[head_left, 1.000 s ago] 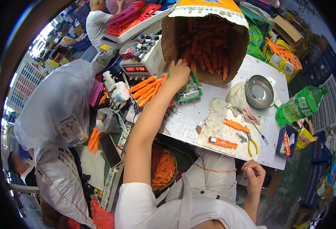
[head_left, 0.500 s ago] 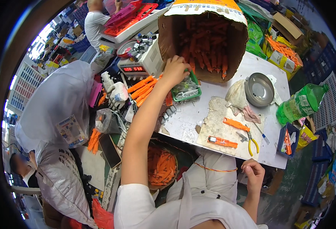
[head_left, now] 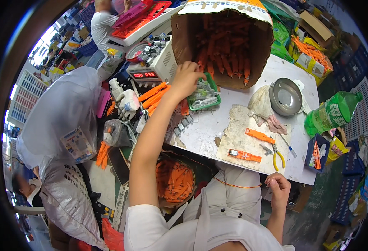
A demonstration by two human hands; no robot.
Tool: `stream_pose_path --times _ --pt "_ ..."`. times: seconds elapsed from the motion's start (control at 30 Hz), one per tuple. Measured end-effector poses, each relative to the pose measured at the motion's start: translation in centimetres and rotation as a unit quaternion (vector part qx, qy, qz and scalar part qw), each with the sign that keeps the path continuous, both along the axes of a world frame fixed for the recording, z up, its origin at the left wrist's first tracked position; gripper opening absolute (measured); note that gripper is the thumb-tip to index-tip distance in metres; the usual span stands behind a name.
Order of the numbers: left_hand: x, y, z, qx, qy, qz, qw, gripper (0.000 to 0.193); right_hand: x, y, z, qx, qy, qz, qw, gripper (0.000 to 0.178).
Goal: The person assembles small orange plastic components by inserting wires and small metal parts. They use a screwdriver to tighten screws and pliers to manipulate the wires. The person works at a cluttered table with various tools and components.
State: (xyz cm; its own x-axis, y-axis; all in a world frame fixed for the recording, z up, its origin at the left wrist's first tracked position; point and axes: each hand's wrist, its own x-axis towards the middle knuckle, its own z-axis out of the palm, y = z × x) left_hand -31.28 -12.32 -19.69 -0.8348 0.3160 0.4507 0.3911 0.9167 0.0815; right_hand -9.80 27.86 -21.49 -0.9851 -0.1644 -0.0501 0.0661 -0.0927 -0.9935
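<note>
My left hand (head_left: 188, 79) reaches over the left rim of a small green tray (head_left: 218, 100) holding clear and grey small parts. Its fingers are bent together and point down; whatever they hold is hidden. Above my lap, my right hand (head_left: 279, 187) is closed, with thumb and forefinger at the end of thin orange wires (head_left: 236, 186). On a worn board (head_left: 230, 138) lie an orange plastic casing (head_left: 259, 135), a second casing with a metal part fitted (head_left: 244, 155), yellow-handled pliers (head_left: 278, 161) and a small grey piece (head_left: 267, 149).
Orange casings fill a tipped cardboard box (head_left: 180, 46) behind the tray. A power supply (head_left: 163, 62) stands left of it. Farther right are a metal bowl (head_left: 285, 98), a cloth (head_left: 259, 102), a green bottle (head_left: 332, 113) and a blue bin (head_left: 309, 152). A round container of casings (head_left: 175, 182) sits below the table edge.
My left hand has drawn slightly back and left, from inside the green tray toward its left rim. My right hand has barely moved.
</note>
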Motion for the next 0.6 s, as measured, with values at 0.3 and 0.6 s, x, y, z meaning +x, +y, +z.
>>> stream_pose_path --times 0.3,0.6 --pt "0.3 -0.7 0.7 0.017 0.11 0.05 0.993 0.027 0.1 -1.0 0.7 0.019 0.0 0.019 1.0 0.016" --pt "4.3 -0.2 -0.2 -0.048 -0.048 -0.029 0.997 0.026 -0.4 -1.2 -0.3 0.016 -0.022 0.02 0.999 0.015"
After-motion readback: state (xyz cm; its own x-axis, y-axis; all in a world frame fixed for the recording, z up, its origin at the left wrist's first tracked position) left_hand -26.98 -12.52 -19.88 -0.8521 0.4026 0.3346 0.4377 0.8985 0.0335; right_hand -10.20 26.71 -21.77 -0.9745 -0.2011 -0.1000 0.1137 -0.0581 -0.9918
